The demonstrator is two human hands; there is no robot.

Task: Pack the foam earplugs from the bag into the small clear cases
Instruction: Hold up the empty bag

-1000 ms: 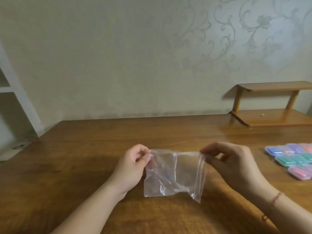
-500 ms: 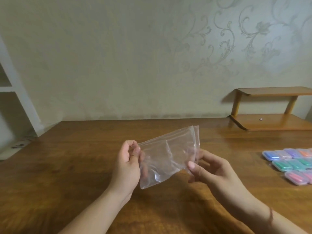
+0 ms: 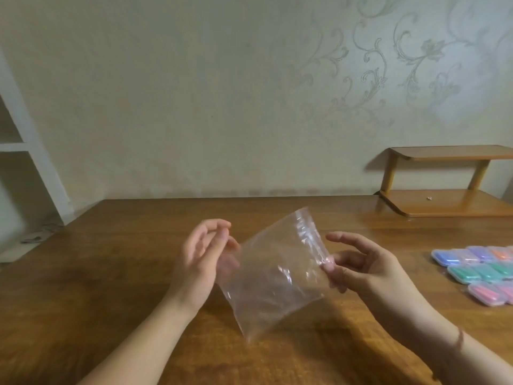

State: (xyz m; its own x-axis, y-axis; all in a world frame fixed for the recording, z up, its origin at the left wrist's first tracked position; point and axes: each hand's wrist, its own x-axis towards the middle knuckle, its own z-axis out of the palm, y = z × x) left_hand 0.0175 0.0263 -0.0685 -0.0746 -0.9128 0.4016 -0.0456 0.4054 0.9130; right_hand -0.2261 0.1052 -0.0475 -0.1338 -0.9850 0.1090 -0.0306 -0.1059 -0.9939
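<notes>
A clear zip bag (image 3: 273, 273) hangs tilted above the wooden table (image 3: 111, 273), and I see no earplugs in it. My right hand (image 3: 361, 268) pinches its zip edge between thumb and fingertip. Just beside the bag's left edge is my left hand (image 3: 201, 259), fingers loosely spread; whether it still touches the plastic is unclear. Several small clear cases (image 3: 483, 269) lie at the table's right edge, with blue, purple, orange, green and pink earplugs inside, their lids down.
A small two-level wooden shelf (image 3: 447, 202) stands at the back right of the table. A white shelving unit (image 3: 30, 162) stands beyond the table's left corner. The wall runs along the table's far edge.
The bag has turned from hanging flat between both hands to a tilt, zip edge up and right. My left hand has loosened its pinch. My right hand now grips the zip edge.
</notes>
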